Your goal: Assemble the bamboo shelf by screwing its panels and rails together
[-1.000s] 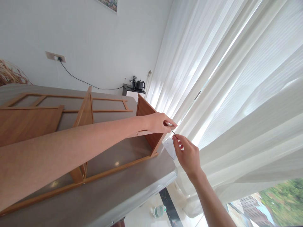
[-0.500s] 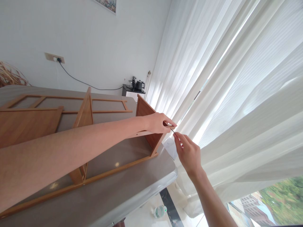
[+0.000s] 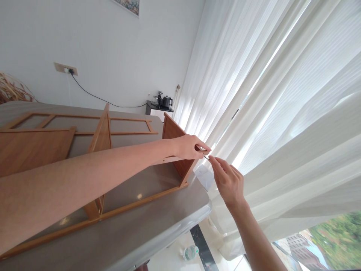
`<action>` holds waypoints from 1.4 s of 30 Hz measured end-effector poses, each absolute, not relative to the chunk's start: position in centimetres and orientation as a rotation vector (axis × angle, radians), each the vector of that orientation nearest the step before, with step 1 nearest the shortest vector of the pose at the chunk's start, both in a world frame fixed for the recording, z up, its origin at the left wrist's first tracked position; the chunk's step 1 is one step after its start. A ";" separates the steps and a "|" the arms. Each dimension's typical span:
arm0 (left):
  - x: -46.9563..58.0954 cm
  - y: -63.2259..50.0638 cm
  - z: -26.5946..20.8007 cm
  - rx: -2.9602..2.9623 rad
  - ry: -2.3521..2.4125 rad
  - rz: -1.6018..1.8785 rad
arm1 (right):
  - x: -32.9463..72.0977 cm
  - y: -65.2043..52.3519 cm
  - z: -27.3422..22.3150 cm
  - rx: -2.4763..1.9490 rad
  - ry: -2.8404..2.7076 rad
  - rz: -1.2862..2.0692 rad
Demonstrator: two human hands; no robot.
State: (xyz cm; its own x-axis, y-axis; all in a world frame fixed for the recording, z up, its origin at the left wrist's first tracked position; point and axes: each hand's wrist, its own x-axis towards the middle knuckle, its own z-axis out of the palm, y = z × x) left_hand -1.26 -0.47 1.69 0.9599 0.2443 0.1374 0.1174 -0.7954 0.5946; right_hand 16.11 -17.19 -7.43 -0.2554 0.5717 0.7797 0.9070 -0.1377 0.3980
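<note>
My left hand [image 3: 187, 146] is closed round the near end of a wooden rail [image 3: 205, 152], at the outer edge of an upright end board [image 3: 172, 128]. My right hand [image 3: 229, 184] pinches a thin bent metal hex key [image 3: 207, 157] between thumb and fingertips. The key's far tip meets the rail end beside my left fingers; the exact contact is too small to make out. My left forearm hides much of the wooden frame. A second upright board [image 3: 100, 131] and a long bottom rail [image 3: 141, 198] belong to the same piece.
The frame stands on a grey-covered table [image 3: 169, 218]. A loose wooden ladder-like frame [image 3: 129, 133] and a flat panel [image 3: 42, 145] lie behind. White curtains [image 3: 270, 124] hang close on the right. A plastic bottle [image 3: 191, 252] is on the floor, a black kettle [image 3: 166, 102] at the back.
My right hand has shifted slightly right and turned, its fingers straighter along the hex key. The left hand and the wooden frame stay in place.
</note>
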 end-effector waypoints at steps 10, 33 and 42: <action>-1.5 -0.6 1.9 2.487 0.262 0.275 | 15.9 -16.9 -7.1 -1.636 -1.756 -1.334; -1.3 -0.4 1.8 2.492 0.247 0.274 | 15.0 -16.5 -7.9 -1.686 -1.664 -0.855; -1.3 -0.6 2.0 2.497 0.270 0.258 | 13.1 -16.2 -8.1 -1.754 -1.453 -0.473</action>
